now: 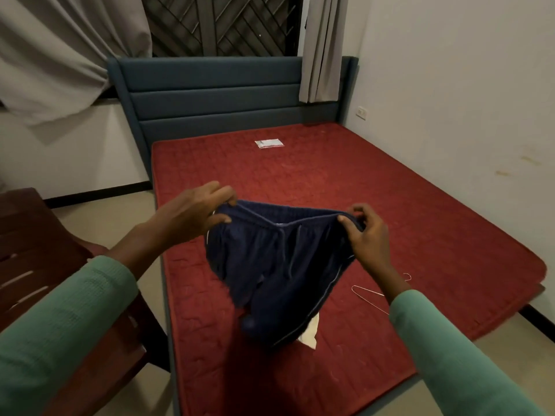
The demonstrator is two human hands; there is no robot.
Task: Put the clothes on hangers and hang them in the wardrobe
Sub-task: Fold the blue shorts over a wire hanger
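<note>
Your left hand [192,214] and right hand [365,235] both pinch waistband of navy shorts [276,265], held up over red mattress [390,190]. Wire hanger [371,294] lies by right wrist. Risk imo: slippery fabric slides off thin wire if draped uneven.

Navy drawstring shorts [279,265] with pale side piping hang mid-frame, waistband stretched open, legs drooping. A thin wire hanger [371,291] lies flat at lower right, partly hidden.
</note>
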